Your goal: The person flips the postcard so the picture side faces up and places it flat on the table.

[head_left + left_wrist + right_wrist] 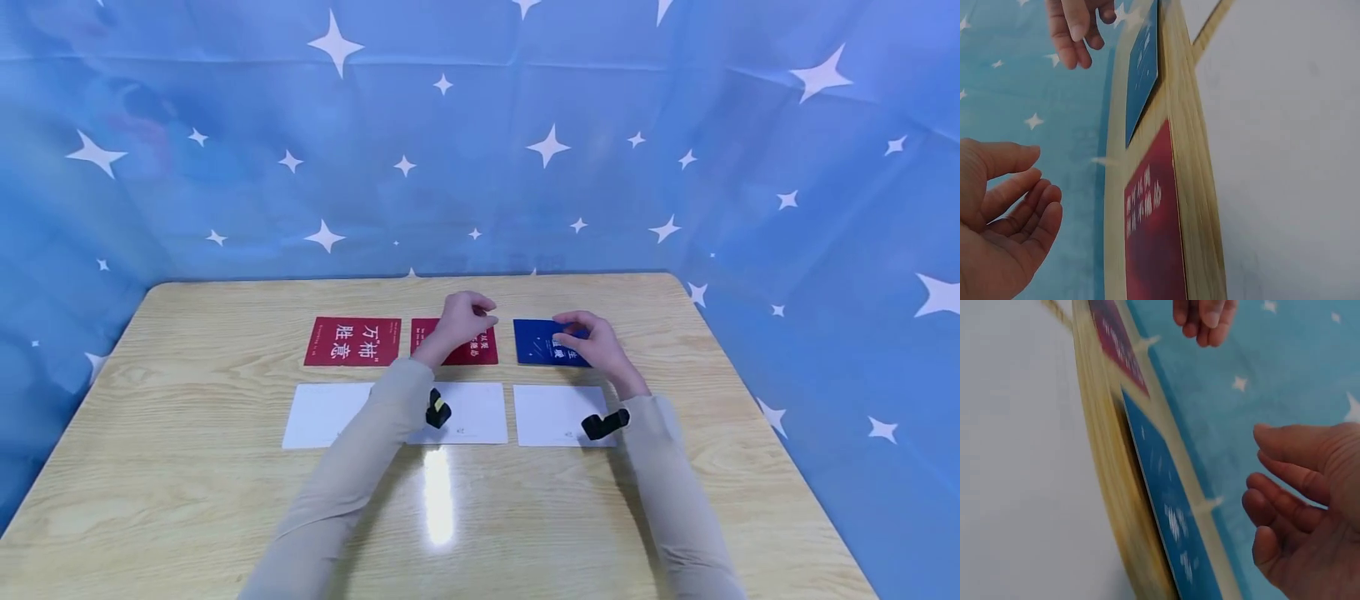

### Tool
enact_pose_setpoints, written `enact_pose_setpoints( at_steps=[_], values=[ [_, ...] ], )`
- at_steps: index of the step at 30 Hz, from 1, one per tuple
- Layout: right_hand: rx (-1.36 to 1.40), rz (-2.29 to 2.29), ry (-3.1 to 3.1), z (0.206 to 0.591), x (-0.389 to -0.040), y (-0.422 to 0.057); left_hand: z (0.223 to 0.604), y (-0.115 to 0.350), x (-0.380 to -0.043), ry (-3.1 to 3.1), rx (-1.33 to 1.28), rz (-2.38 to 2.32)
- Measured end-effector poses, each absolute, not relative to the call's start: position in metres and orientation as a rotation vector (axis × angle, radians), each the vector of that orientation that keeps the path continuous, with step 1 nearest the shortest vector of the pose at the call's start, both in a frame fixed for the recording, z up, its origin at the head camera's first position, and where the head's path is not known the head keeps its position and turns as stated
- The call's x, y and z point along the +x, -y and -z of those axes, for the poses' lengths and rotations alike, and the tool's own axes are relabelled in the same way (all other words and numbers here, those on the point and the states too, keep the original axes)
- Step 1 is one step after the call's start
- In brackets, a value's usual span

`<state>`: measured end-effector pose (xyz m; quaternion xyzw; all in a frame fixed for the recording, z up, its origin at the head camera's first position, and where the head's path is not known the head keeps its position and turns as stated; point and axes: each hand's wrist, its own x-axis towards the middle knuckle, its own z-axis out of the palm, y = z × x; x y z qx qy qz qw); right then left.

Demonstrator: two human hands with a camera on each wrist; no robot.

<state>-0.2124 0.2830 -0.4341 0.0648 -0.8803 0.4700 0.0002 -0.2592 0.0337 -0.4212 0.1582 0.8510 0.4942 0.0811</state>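
My left hand (456, 325) hovers over the middle red card (480, 348), fingers loosely bent and nothing between them. The blue card (532, 342) lies to the right, with white characters on it. Above its right part is my right hand (600, 342), its thumb and fingers apart and holding nothing. In the left wrist view, a gap shows between thumb and fingertips, beside the red card (1154, 250). The right wrist view shows the blue card (1163, 487) with one edge slightly raised off the table. My hands partly cover both cards in the head view.
Another red card (352, 342) with large white characters lies at the left of the back row. Three white cards form a nearer row: left (318, 412), middle (476, 412) and right (551, 408). The wooden table (187, 467) meets a blue star-patterned curtain (480, 183) behind.
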Motion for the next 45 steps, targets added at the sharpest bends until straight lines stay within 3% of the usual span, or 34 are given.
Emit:
enact_pose_setpoints(
  at_steps=[21,34,45],
  values=[
    [0.46,-1.578,2.792,0.427,-0.206,-0.194,0.417,0.073,-0.232,-2.629,0.471,-1.514],
    [0.858,-1.617,2.689,0.429,-0.199,-0.145,0.425,0.13,-0.208,-2.809,0.513,-1.368],
    [0.987,-1.609,2.717,0.434,-0.193,-0.109,0.438,0.175,-0.184,-2.857,0.519,-1.37]
  ],
)
